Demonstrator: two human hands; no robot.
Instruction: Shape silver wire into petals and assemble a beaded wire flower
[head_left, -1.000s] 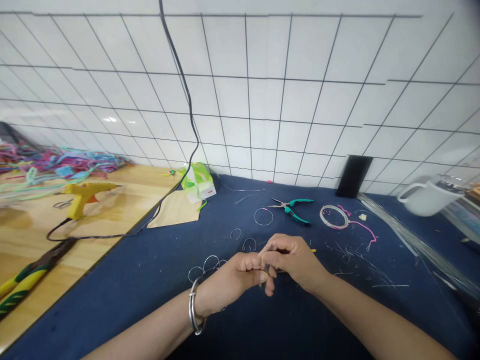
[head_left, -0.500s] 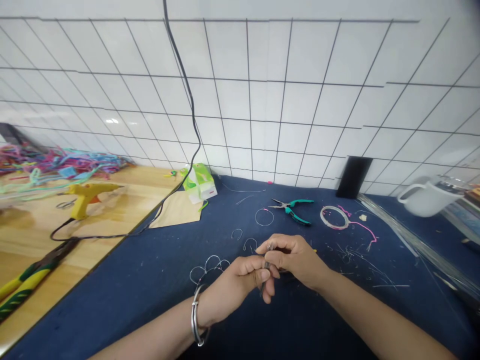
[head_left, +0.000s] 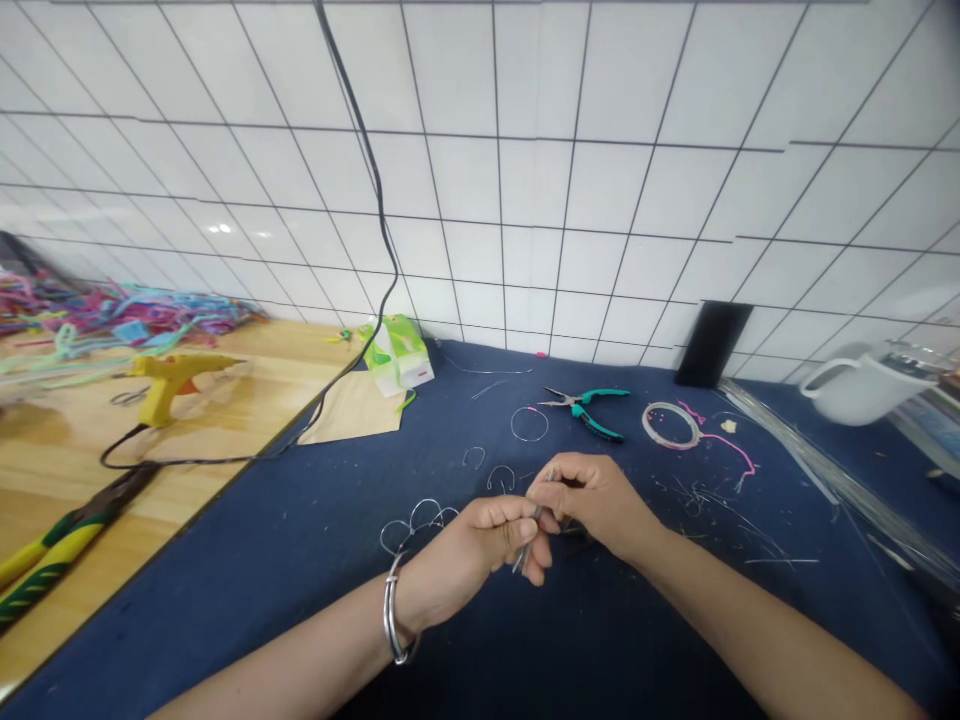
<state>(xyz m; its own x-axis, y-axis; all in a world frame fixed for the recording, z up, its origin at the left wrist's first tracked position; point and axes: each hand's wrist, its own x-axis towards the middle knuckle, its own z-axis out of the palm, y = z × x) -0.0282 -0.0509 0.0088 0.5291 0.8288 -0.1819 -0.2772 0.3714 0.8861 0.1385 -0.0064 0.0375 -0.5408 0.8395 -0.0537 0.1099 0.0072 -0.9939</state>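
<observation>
My left hand (head_left: 487, 540) is closed, its thumb and fingers pinching a thin grey metal piece (head_left: 520, 560) that looks like wire. The fingers cover most of it; one end pokes out below them. Just above and to the right, my right hand (head_left: 592, 495) pinches the upper part of the same piece, and the two hands touch. Behind my left wrist lies a looped wire shape (head_left: 411, 525), partly hidden by the hand. Beyond the hands rest a bent wire hook (head_left: 501, 478), a small open wire curl (head_left: 474, 458) and a round wire ring (head_left: 529, 424).
Teal-handled pliers (head_left: 592, 405) lie open behind the hands. To the right are a white ring-shaped spool (head_left: 670, 426), wire scraps (head_left: 705, 495), long wires (head_left: 795, 440) and a white mug (head_left: 862, 385). At left are a yellow glue gun (head_left: 169, 385), large cutters (head_left: 67, 540) and a black cord (head_left: 382, 220).
My fingers have shifted slightly on the metal piece, and more of its lower end shows below my left hand. The whole view has tilted a little downward.
</observation>
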